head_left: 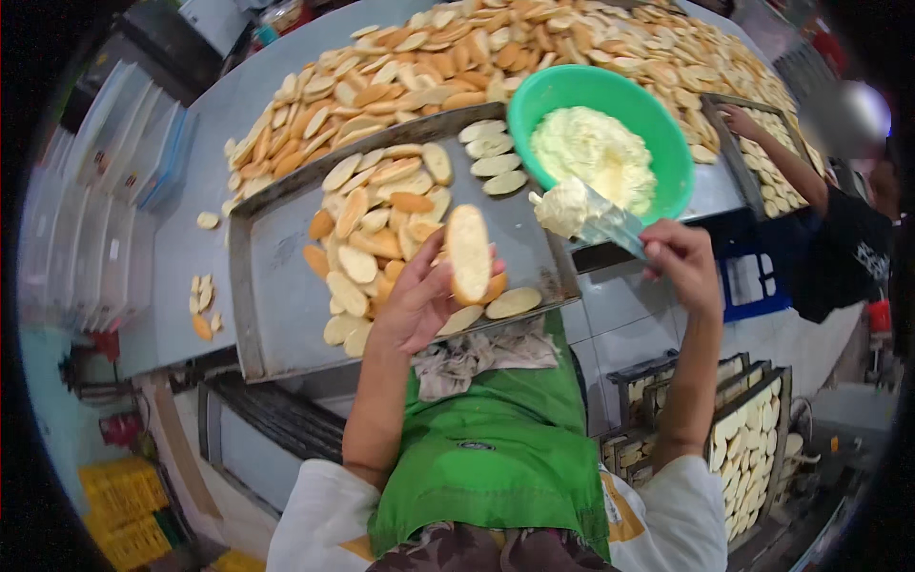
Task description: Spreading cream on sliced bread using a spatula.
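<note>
My left hand is closed around an oval slice of bread, its pale cut face turned up, above the near edge of a metal tray. In that tray lies a loose heap of similar slices, and along its far right side a short column of cream-coated slices. My right hand grips the handle end of a flat, translucent-looking spatula. A thick lump of pale yellow cream sits on its tip, just beside a green bowl holding more cream.
A large pile of bread slices covers the far table. At right, a co-worker's hand reaches over another filled tray. Filled trays stand on edge at lower right. Clear plastic boxes are stacked at left.
</note>
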`<state>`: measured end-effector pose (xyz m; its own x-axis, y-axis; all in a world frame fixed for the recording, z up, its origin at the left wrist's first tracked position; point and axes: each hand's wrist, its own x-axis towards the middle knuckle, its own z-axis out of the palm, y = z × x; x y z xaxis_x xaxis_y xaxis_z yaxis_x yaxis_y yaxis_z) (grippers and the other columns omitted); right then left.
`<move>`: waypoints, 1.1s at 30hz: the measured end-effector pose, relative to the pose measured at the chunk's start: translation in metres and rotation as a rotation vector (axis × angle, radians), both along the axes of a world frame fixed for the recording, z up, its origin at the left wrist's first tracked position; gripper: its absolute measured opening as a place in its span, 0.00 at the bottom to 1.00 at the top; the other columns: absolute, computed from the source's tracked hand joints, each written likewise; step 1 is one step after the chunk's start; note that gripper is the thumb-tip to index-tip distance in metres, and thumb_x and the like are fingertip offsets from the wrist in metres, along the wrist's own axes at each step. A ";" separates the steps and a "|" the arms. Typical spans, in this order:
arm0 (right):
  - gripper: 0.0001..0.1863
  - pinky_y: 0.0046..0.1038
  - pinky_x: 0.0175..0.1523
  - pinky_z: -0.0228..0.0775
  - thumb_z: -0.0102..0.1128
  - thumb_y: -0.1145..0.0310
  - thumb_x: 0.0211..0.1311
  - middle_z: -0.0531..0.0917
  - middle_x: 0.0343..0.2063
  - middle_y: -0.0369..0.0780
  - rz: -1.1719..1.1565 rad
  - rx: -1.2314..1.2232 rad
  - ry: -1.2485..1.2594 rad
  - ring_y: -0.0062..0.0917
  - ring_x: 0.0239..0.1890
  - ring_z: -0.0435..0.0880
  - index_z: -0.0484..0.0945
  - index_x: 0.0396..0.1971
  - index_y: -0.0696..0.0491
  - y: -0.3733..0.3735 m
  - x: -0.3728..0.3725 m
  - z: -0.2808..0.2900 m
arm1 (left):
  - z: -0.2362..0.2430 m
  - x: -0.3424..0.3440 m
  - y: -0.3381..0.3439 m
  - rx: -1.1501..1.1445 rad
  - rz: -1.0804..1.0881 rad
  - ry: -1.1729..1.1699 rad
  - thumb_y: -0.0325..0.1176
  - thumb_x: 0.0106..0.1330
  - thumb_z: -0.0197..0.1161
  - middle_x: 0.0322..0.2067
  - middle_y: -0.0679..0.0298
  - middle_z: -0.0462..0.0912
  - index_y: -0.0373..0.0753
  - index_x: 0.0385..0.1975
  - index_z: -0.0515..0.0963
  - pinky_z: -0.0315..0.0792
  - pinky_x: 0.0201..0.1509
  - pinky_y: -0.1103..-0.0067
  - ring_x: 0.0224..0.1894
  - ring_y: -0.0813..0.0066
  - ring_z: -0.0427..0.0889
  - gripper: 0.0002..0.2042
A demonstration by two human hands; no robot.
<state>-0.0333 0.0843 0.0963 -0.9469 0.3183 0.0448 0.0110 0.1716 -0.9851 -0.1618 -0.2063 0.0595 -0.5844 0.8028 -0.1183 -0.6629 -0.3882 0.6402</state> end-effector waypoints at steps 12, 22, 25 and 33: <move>0.12 0.20 0.35 0.68 0.61 0.83 0.42 0.77 0.28 0.38 -0.258 0.354 0.239 0.22 0.31 0.76 0.81 0.30 0.55 -0.085 -0.008 -0.054 | -0.010 0.000 -0.005 0.061 0.186 -0.064 0.28 0.57 0.59 0.49 0.56 0.69 0.43 0.60 0.48 0.76 0.46 0.77 0.48 0.69 0.74 0.33; 0.11 0.20 0.36 0.67 0.62 0.85 0.38 0.77 0.26 0.38 -0.188 0.181 0.205 0.22 0.31 0.75 0.81 0.26 0.57 -0.089 0.000 -0.059 | 0.002 -0.002 -0.003 -0.094 0.291 0.073 0.29 0.55 0.62 0.48 0.55 0.70 0.46 0.59 0.50 0.76 0.46 0.75 0.46 0.70 0.75 0.34; 0.12 0.20 0.35 0.66 0.62 0.86 0.37 0.77 0.26 0.37 -0.285 0.178 0.355 0.22 0.31 0.75 0.81 0.26 0.57 -0.101 -0.009 -0.066 | 0.004 0.009 0.008 -0.151 0.189 0.081 0.32 0.52 0.65 0.47 0.57 0.71 0.47 0.58 0.51 0.77 0.42 0.76 0.45 0.71 0.76 0.35; 0.14 0.21 0.33 0.65 0.63 0.86 0.38 0.77 0.26 0.38 -0.499 0.477 0.444 0.24 0.30 0.73 0.81 0.28 0.56 -0.107 -0.025 -0.069 | -0.007 0.016 0.006 -0.147 -0.040 0.123 0.28 0.47 0.69 0.45 0.59 0.71 0.38 0.56 0.56 0.74 0.44 0.81 0.45 0.73 0.74 0.35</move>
<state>-0.0580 -0.0228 0.0277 -0.5608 0.5497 0.6192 -0.1770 0.6509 -0.7382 -0.1462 -0.2004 0.0523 -0.5698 0.8049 -0.1658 -0.5895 -0.2597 0.7649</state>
